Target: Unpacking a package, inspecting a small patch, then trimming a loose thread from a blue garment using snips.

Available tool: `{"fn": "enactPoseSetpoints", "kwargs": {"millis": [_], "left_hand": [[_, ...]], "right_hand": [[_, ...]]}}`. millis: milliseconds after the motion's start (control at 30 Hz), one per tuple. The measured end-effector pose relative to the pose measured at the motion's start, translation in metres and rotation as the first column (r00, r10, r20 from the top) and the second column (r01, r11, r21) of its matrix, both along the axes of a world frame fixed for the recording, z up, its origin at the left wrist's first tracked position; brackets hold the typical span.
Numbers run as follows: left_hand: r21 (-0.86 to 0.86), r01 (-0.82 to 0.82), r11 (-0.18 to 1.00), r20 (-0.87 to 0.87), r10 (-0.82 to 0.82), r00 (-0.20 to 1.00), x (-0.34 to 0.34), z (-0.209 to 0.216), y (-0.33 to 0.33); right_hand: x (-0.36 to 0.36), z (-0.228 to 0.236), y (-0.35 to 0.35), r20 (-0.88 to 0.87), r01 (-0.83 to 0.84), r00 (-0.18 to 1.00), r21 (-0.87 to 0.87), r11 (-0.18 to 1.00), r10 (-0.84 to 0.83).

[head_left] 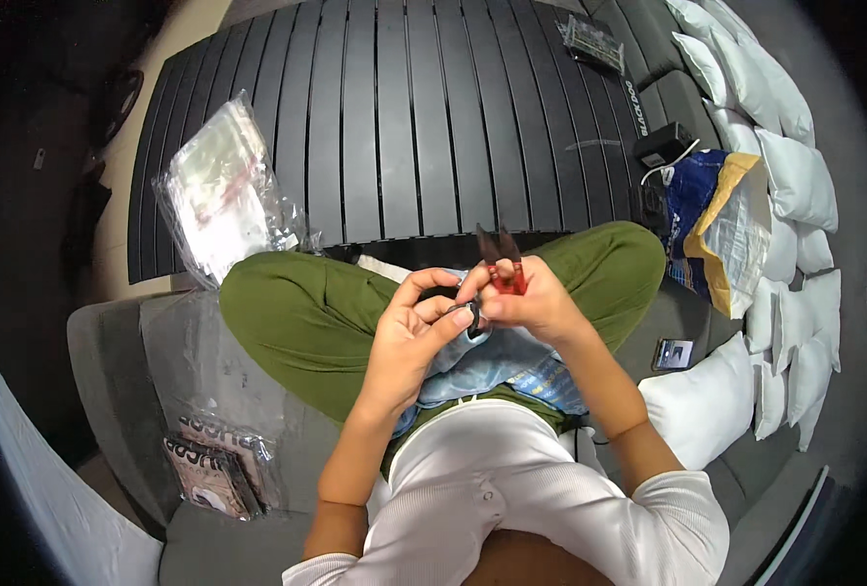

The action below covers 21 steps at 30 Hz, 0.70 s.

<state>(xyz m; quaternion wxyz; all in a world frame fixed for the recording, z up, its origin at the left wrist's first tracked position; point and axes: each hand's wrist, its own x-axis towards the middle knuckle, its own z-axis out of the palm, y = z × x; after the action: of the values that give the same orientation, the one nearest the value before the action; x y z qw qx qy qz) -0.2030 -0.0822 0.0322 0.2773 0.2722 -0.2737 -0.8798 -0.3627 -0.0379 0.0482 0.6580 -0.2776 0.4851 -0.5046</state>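
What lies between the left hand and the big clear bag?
In the head view, the green-trousered left leg lies between the left hand and the big clear bag.

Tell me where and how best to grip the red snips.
Probably by the red handles, coming from the person's side: the dark blades point away from the body, so that approach seems safest. The right hand holds them at the handles.

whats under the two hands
Below the left hand and right hand, blue cloth shows, lying over the green trousers. The patch directly behind the hands is covered, so it cannot be seen.
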Motion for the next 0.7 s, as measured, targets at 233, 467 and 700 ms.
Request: {"fn": "enactPoseSetpoints", "kwargs": {"millis": [233, 467, 700], "left_hand": [[0.053, 0.031, 0.998, 0.027, -0.033, 0.999, -0.001, 0.0, 0.004], [0.124, 0.209, 0.97, -0.018, -0.208, 0.978, 0.0, -0.001, -0.002], [0.325, 0.373, 0.869, -0.281, -0.288, 0.915, -0.004, -0.023, -0.005]], "right_hand": [[-0.006, 0.002, -0.002, 0.067, 0.001, 0.998, -0.077, 0.997, 0.004], [-0.01, -0.006, 0.001, 0.003, -0.002, 1.0, -0.087, 0.996, 0.002], [-0.01, -0.005, 0.002, 0.108, -0.031, 0.993, -0.053, 0.998, 0.036]]}}
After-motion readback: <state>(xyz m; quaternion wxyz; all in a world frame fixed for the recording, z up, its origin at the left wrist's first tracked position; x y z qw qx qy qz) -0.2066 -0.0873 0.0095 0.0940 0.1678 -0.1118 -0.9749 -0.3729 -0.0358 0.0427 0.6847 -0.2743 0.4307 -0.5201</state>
